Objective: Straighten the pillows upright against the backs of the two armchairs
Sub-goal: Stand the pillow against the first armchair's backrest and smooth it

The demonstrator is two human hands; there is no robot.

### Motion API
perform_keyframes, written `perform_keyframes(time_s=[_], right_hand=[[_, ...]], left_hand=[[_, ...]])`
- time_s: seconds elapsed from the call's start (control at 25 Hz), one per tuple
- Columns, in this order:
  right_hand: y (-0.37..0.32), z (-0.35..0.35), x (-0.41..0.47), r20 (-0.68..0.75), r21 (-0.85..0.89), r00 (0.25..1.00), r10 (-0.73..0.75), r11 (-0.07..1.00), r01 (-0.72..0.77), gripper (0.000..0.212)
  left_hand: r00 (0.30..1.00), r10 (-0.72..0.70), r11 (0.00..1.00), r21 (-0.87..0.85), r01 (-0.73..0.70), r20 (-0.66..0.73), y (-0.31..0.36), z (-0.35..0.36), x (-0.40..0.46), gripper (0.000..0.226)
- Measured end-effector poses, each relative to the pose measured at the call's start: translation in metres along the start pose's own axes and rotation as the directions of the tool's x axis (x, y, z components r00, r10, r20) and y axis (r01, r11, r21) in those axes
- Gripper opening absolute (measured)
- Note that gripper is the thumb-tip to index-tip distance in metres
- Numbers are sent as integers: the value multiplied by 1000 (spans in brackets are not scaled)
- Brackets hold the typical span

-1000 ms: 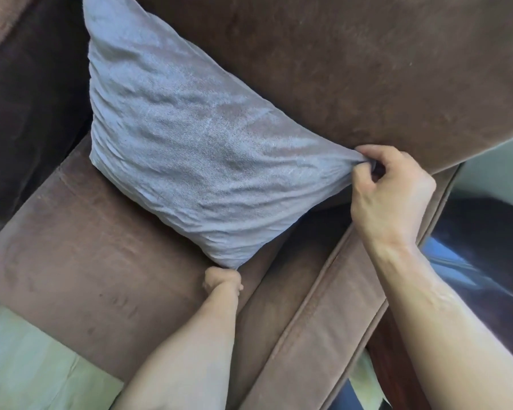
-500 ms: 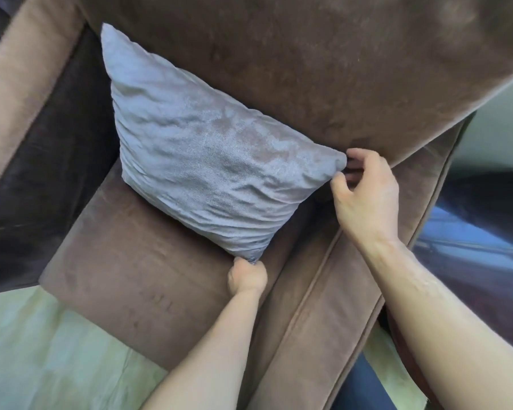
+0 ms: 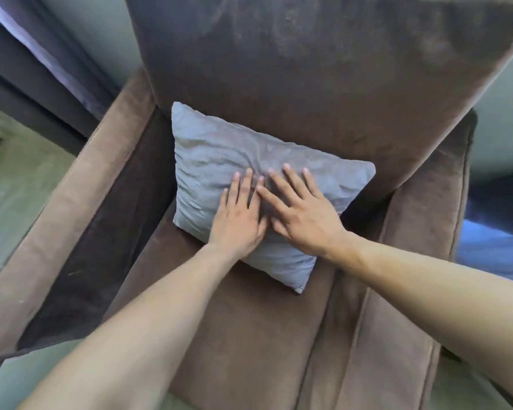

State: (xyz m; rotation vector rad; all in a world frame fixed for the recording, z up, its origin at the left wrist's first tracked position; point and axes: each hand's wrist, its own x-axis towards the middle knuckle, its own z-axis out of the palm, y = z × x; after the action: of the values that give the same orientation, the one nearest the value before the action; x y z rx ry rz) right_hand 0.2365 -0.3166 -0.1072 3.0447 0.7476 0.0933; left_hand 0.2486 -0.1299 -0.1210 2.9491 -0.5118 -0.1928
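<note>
A wrinkled grey pillow [image 3: 208, 161] leans against the back of a brown armchair [image 3: 323, 84], its lower edge on the seat cushion [image 3: 243, 335]. My left hand [image 3: 237, 223] lies flat on the pillow's front, fingers spread. Beside it, my right hand [image 3: 302, 214] also presses flat on the pillow, fingers apart and touching the left hand's fingertips. Neither hand grips anything. Only one armchair is in view.
The chair's left armrest [image 3: 80, 214] and right armrest [image 3: 421, 247] flank the seat. Dark curtains [image 3: 42, 69] hang at the upper left above a pale green floor [image 3: 9, 184]. Something dark blue [image 3: 498, 232] sits at the right edge.
Both hands let go of the pillow's corners and now rest flat on its front. The view has pulled back, showing the whole chair with the pillow set against its back.
</note>
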Motion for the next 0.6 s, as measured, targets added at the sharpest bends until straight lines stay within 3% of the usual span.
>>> perform_keyframes(time_s=[0.04, 0.08, 0.16, 0.2, 0.24, 0.32, 0.4, 0.52, 0.6], right_hand=[[12, 8, -7, 16, -68, 999, 29, 997, -28, 66], [26, 14, -20, 17, -123, 994, 111, 987, -108, 66], [45, 13, -49, -2, -118, 927, 374, 921, -372, 67], [47, 8, -59, -15, -82, 885, 466, 881, -465, 68], [40, 6, -59, -34, -67, 872, 488, 870, -489, 69], [10, 8, -32, -69, -60, 922, 380, 921, -384, 68], [-21, 20, 5, -94, -49, 958, 271, 960, -277, 67], [-3, 36, 25, -106, -98, 960, 258, 958, -268, 66], [35, 34, 4, -77, -173, 974, 215, 959, -225, 64]], left_hand=[[997, 70, 991, 108, -74, 41, -23, 1, -1, 76], [998, 39, 991, 126, -46, 58, -44, 3, -3, 75], [986, -165, 982, 98, 161, 34, -77, -5, -9, 77], [988, -156, 982, 111, 155, -2, -84, -11, -11, 79], [999, -48, 990, 134, 49, -10, -83, -17, -7, 80], [974, 224, 961, 156, -228, 39, -67, -26, 15, 78], [966, 248, 958, 132, -256, 74, -44, -31, 39, 76], [992, -63, 991, 122, 50, 108, -49, -31, 74, 79], [928, -349, 937, 38, 347, 134, -78, -41, 84, 84]])
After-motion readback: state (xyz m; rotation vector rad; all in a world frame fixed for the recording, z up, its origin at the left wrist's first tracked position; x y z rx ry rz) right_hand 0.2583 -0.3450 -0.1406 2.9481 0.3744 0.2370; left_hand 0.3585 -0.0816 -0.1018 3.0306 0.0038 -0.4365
